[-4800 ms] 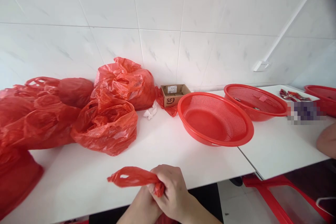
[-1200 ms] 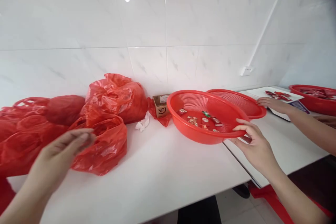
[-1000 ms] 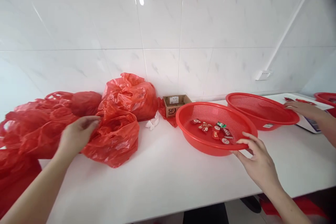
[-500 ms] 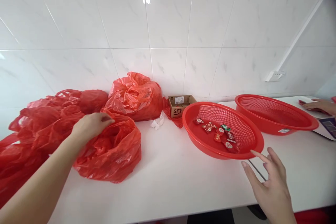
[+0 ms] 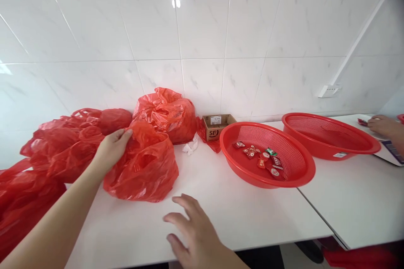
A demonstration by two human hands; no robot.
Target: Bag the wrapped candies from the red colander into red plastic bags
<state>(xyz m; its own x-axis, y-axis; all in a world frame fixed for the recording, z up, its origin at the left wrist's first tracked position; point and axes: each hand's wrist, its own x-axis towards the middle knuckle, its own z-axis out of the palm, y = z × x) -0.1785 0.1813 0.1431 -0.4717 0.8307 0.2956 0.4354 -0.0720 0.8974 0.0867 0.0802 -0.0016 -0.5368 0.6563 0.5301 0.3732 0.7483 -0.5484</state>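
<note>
My left hand (image 5: 114, 149) pinches the rim of a red plastic bag (image 5: 145, 172) and holds it up; the bag's mouth gapes, and what lies inside is hard to make out. My right hand (image 5: 195, 227), fingers spread and holding nothing, hovers over the front of the white table, just right of that bag. Several small wrapped packets (image 5: 261, 162), mostly red with one green, lie on the bottom of a red plastic basket (image 5: 233, 172) to the right.
Other red bags (image 5: 63, 143) crowd the left side, and a full one (image 5: 167, 113) leans by the wall. Beside it are a crumpled tissue (image 5: 190, 145) and a small cardboard box (image 5: 217, 128). A second red basket (image 5: 331, 138) stands right, near another person's hand (image 5: 383, 126) at a scale (image 5: 391, 151).
My right hand has moved left from the basket's rim toward the bag. My left hand has lifted the bag's rim and shifted the bag slightly right.
</note>
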